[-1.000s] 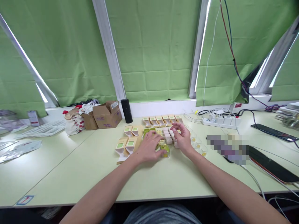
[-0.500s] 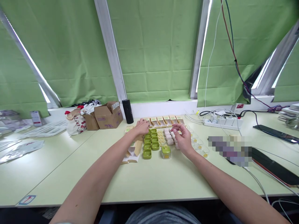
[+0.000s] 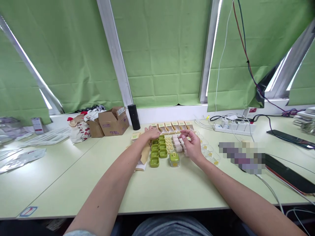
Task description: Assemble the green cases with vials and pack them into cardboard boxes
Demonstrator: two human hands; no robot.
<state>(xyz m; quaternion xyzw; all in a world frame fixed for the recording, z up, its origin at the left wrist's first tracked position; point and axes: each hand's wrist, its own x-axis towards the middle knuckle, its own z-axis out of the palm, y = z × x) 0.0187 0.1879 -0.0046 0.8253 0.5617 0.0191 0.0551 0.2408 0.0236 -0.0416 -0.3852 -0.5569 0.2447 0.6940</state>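
Observation:
My left hand point(image 3: 152, 133) reaches over the far end of two rows of small green square lids point(image 3: 155, 153). Its fingertips are too small and partly hidden, so I cannot make out whether it holds anything. My right hand point(image 3: 192, 146) hovers over small white pieces point(image 3: 178, 148), thumb apart from half-bent fingers, nothing visible in it. Between the hands, small yellow pieces point(image 3: 168, 141) lie in rows. Closer to me stands a clear little jar with a green lid point(image 3: 174, 159). Unfolded small cartons point(image 3: 143, 160) lie beneath my left forearm.
Small window boxes point(image 3: 175, 127) line the back. Clear containers point(image 3: 209, 153) with yellow marks sit right of my right hand. Further off are a black bottle point(image 3: 134, 117), a cardboard box point(image 3: 114, 122), a power strip point(image 3: 235, 129) with cables, and a dark phone point(image 3: 290, 175).
My left hand has shifted slightly right over the far green lids, and its forearm now covers more of the unfolded cartons. My right hand stays nearly still.

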